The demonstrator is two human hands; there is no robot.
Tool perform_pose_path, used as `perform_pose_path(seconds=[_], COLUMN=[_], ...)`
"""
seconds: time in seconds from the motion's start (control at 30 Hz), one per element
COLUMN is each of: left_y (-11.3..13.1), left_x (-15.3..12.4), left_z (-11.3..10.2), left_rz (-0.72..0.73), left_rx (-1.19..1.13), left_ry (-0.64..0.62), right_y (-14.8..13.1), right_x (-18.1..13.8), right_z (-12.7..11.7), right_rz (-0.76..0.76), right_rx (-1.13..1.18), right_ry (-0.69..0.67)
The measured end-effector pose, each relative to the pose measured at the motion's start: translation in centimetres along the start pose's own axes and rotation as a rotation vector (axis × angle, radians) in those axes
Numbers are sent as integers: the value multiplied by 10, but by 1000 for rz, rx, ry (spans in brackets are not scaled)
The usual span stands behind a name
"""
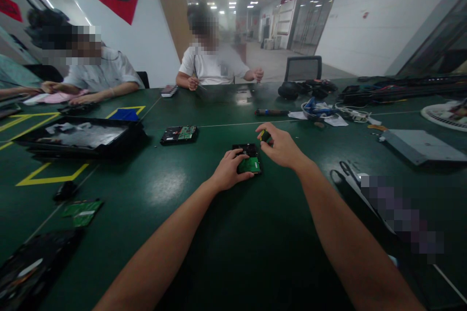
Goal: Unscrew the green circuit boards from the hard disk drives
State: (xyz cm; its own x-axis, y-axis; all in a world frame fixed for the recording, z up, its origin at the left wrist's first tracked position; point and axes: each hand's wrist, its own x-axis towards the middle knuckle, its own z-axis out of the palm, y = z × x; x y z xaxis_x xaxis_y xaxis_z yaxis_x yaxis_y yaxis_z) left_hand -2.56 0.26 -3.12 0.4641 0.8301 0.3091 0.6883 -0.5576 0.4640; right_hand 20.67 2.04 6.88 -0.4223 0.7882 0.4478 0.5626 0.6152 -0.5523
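Observation:
A black hard drive with a green circuit board [251,165] lies on the dark green table in front of me. My left hand [232,169] grips it from the left, thumb along its near edge and fingers over its far side, covering part of it. Just above the drive's right edge, my right hand [279,146] is closed around a screwdriver with a yellow and black handle [265,135]. The fingers hide much of the screwdriver, and I cannot tell whether its tip touches the drive.
Another hard drive [178,134] lies to the left, beyond it a black tray [80,136]. Near left are a loose green circuit board [84,212] and a black casing [36,267]. A grey metal box [423,146] and a bowl [316,108] stand right. Co-workers sit across the table.

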Motion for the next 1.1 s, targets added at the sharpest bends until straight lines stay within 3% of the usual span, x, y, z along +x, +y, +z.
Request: perform_pose_path(seconds=[1.1], left_y=[0], left_x=[0], left_z=[2], left_rz=[-30], left_rx=[-44], left_ry=[28], right_y=[-1], right_x=[0], right_z=[0], right_rz=[-19], right_rx=[-60], right_ry=[32])
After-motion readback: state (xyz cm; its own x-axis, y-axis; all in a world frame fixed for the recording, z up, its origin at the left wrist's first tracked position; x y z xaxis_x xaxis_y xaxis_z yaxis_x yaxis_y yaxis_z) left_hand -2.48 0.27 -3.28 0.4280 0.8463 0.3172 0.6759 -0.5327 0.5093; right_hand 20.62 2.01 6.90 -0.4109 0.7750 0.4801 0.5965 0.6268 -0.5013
